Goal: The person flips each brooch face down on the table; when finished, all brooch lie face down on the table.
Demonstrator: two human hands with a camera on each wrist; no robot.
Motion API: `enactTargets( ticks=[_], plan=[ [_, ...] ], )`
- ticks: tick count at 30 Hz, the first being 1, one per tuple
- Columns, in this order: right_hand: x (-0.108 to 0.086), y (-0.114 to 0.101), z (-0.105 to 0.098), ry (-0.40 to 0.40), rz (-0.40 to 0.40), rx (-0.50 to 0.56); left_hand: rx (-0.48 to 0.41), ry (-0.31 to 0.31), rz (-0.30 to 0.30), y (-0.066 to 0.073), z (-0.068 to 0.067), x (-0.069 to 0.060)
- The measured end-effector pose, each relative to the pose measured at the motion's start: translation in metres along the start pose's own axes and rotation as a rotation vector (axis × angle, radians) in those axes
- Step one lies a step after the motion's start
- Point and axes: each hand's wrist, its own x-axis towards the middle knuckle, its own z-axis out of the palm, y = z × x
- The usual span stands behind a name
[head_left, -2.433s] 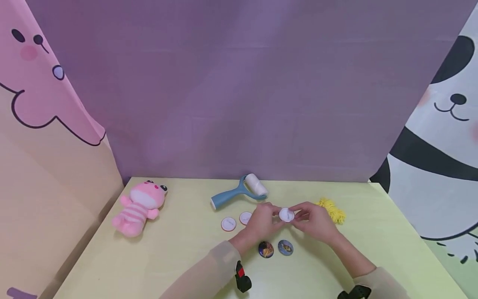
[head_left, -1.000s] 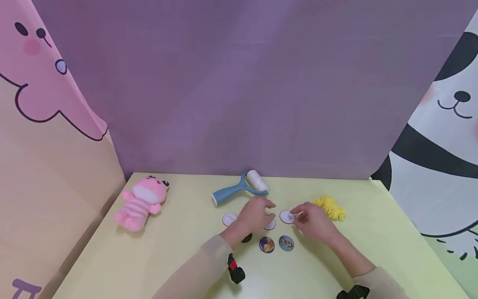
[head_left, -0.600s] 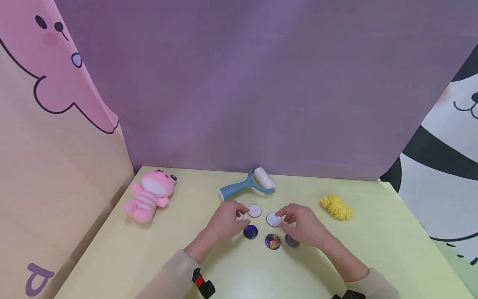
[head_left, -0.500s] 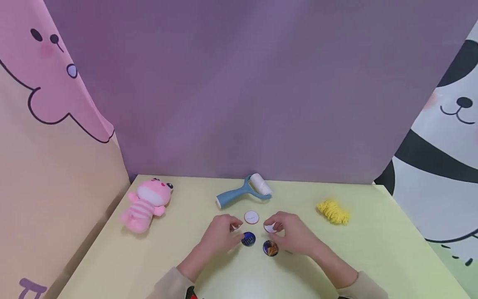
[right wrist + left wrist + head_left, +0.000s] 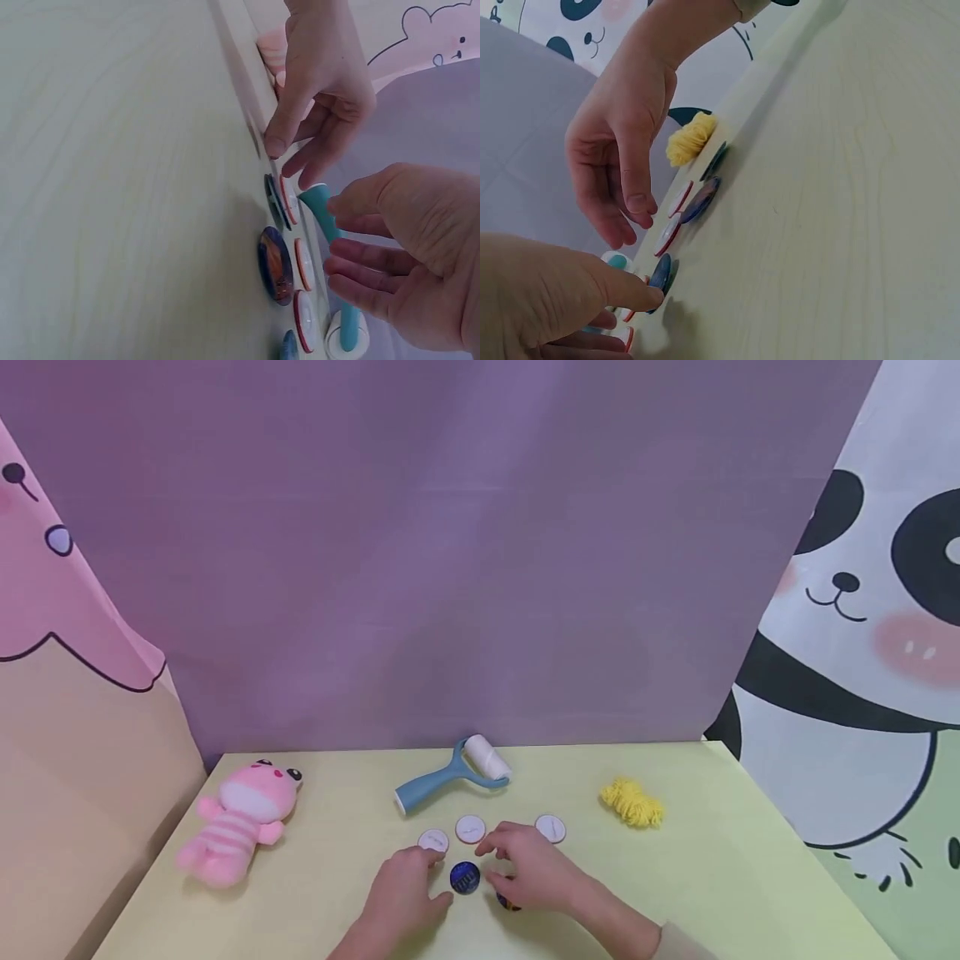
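Observation:
My left hand (image 5: 401,893) is beside a white round badge (image 5: 433,841), its fingertips at the badge's edge and the thumb apart. In the left wrist view its thumb overlaps a dark blue badge (image 5: 660,274); contact is unclear. My right hand (image 5: 536,868), loosely bent, hovers between the blue badge (image 5: 465,877) and a partly hidden picture badge (image 5: 508,902). The right wrist view shows nothing between the fingers of my right hand (image 5: 420,255), and an orange-and-purple badge (image 5: 276,266) beside it. Two more white badges (image 5: 470,828) (image 5: 550,828) lie behind the hands.
A blue-handled roller (image 5: 431,787) lies behind the badges. A pink striped plush toy (image 5: 228,839) is at the left of the table (image 5: 322,827), and a yellow yarn bundle (image 5: 632,802) at the right. A purple backdrop (image 5: 450,610) stands behind the table's far edge.
My right hand has let go of the rightmost white badge and moved left over the picture badges. My left hand has stayed near the leftmost badges. The head view has shifted.

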Motion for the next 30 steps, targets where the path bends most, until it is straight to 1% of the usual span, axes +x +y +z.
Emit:
enactTargets(
  ticks=[2, 4, 7, 9, 11, 13, 15, 17, 21, 23, 26, 27, 30],
  plan=[
    [-0.001, -0.002, 0.005, -0.017, -0.006, -0.013, 0.026, -0.001, -0.013, -0.002, 0.001, -0.003],
    [0.0, -0.003, 0.009, -0.015, -0.014, -0.038, 0.064, 0.021, 0.0, -0.002, 0.002, -0.004],
    [0.003, -0.004, 0.013, 0.022, -0.022, -0.113, 0.144, 0.08, 0.042, 0.0, 0.001, 0.0],
    [0.005, -0.003, 0.014, 0.04, -0.017, -0.151, 0.19, 0.101, 0.056, 0.004, -0.001, 0.005],
    [0.006, -0.001, 0.017, 0.043, -0.015, -0.185, 0.224, 0.095, 0.052, 0.008, -0.001, 0.008],
    [0.004, 0.001, 0.021, 0.041, -0.022, -0.205, 0.23, 0.072, 0.033, 0.01, 0.001, 0.01],
    [0.005, 0.003, 0.026, 0.052, -0.036, -0.214, 0.216, 0.067, 0.024, 0.01, 0.006, 0.011],
    [0.004, 0.004, 0.028, 0.075, -0.053, -0.207, 0.188, 0.076, 0.041, 0.011, 0.01, 0.013],
    [0.008, 0.004, 0.03, 0.09, -0.051, -0.133, 0.105, 0.083, 0.105, 0.011, 0.014, 0.015],
    [0.009, 0.004, 0.03, 0.088, -0.042, -0.098, 0.052, 0.08, 0.13, 0.011, 0.015, 0.015],
    [0.01, 0.004, 0.031, 0.101, -0.035, -0.081, -0.02, 0.092, 0.156, 0.007, 0.019, 0.015],
    [0.01, 0.005, 0.032, 0.106, -0.034, -0.075, -0.049, 0.094, 0.158, 0.006, 0.02, 0.015],
    [0.01, 0.006, 0.032, 0.115, -0.029, -0.044, -0.192, 0.083, 0.135, 0.0, 0.023, 0.015]
  ],
)
